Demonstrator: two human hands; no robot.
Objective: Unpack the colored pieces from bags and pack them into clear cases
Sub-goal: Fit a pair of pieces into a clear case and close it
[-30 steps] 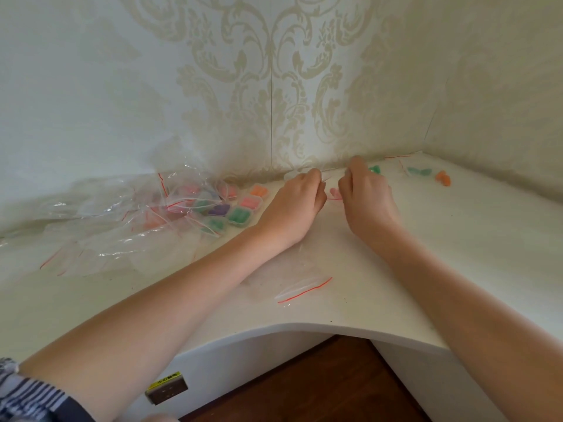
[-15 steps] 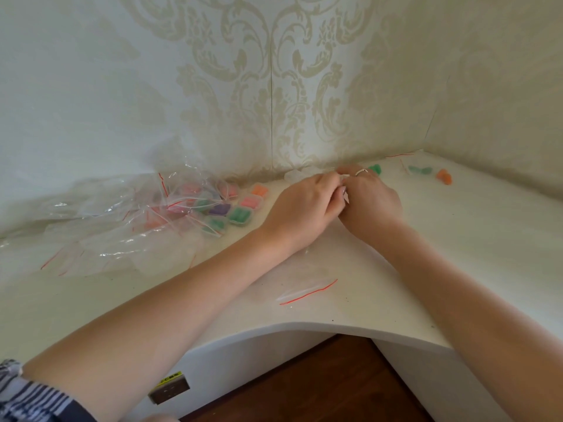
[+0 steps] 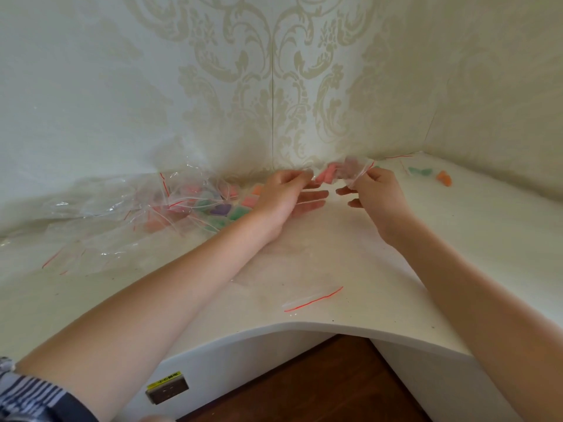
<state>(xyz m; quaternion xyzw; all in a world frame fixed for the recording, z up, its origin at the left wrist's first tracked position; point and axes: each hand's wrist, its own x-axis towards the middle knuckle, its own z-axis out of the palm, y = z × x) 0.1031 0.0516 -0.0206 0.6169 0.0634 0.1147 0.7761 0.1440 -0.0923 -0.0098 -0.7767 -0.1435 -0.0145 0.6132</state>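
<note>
Both hands are raised just above the tabletop (image 3: 380,269) at frame centre, w/ a small clear bag (image 3: 350,170) stretched between them. Left hand (image 3: 283,193): bag's left edge is pinched btwn thumb & forefinger, other fingers extended loosely. Right hand (image 3: 374,187): bag's right edge, by the red zip line, is pinched at the fingertips, lower fingers half-curled. A pink piece (image 3: 327,175) is seen inside the bag, just above & btwn the two hands; outline blurred.

Left of the left hand, touching distance, a cluster of clear cases (image 3: 225,208) w/ coloured pieces (purple, green, pink, orange) is laid out, partly covered by a heap of empty bags (image 3: 106,214) at centre left. At upper right, teal pieces (image 3: 419,171) & an orange piece (image 3: 443,178) are lying loose, well apart from the right hand. One flat empty bag (image 3: 313,298) is left near the tabletop's front edge, lower centre.
</note>
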